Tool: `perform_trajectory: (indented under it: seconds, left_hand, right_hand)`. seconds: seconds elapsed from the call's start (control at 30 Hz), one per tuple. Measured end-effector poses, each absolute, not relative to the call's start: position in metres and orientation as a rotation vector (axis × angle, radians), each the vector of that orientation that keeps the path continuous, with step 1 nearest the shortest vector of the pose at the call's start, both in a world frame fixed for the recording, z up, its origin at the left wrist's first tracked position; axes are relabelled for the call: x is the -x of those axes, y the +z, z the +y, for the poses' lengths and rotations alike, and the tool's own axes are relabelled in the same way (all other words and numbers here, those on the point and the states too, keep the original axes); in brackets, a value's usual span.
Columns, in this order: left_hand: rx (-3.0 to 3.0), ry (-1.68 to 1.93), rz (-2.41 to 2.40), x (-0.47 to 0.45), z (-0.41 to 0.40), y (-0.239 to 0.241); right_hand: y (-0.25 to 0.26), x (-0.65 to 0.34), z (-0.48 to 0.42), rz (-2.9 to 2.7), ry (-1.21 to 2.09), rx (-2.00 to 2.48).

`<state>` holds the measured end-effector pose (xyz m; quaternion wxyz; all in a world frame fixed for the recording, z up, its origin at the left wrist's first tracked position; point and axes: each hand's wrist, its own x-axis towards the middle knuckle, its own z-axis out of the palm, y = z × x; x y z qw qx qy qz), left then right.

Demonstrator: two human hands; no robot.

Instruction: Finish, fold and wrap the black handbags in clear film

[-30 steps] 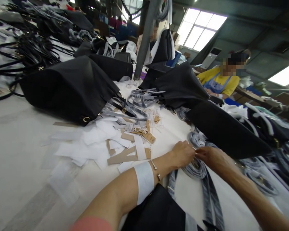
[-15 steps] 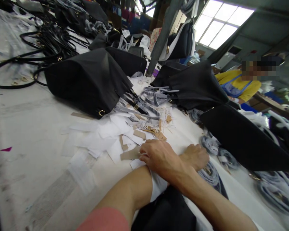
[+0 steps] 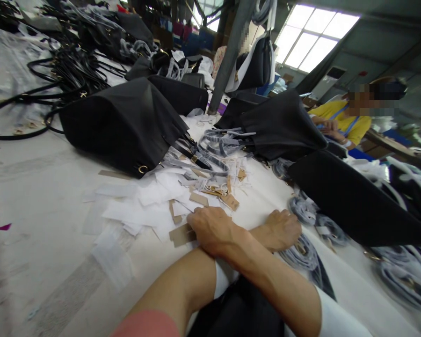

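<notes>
My forearms cross over the white table, the right one on top. My right hand reaches to the left, fingers bent down and closed at the ends of brown-grey cardboard strips. Beyond it lie loose white paper pieces and brown tags. My left hand extends to the right under the right arm, its fingers curled beside a coiled plastic-wrapped strap. What its fingers hold, if anything, is hidden. A black bag lies below my arms, partly covered by them.
Large black bags lie across the table, with plastic-wrapped straps between. More black bags and coils are at right. A dark post rises at the back. A person in yellow works at the right.
My right hand has shifted slightly left, and a second cardboard strip now shows at its fingers. The left hand stays by the coiled strap. The view has moved slightly; the co-worker's hands now show.
</notes>
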<state>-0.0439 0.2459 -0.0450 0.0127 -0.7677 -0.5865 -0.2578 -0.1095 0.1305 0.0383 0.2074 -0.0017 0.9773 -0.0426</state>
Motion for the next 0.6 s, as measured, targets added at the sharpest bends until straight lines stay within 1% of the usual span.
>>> perform_trajectory:
  seconds: [0.2, 0.27, 0.43, 0.5, 0.6]
  left_hand:
    - [2.458, -0.734, -1.879, 0.047, 0.240, -0.031]
    - [2.448, -0.737, -1.868, 0.047, 0.241, -0.032]
    - [2.427, -0.743, -1.811, 0.045, 0.248, -0.044]
    - [2.411, -0.750, -1.802, 0.044, 0.249, -0.046]
    - [2.401, -0.745, -1.822, 0.044, 0.248, -0.043]
  right_hand:
    - [0.031, 0.096, 0.156, 2.777, -0.507, -0.013]
    - [0.032, 0.100, 0.152, 2.722, -0.485, -0.014]
    - [0.040, 0.116, 0.136, 2.603, -0.199, 0.098]
    - [0.039, 0.118, 0.136, 2.604, -0.181, 0.142]
    - [0.036, 0.113, 0.141, 2.631, -0.270, 0.153]
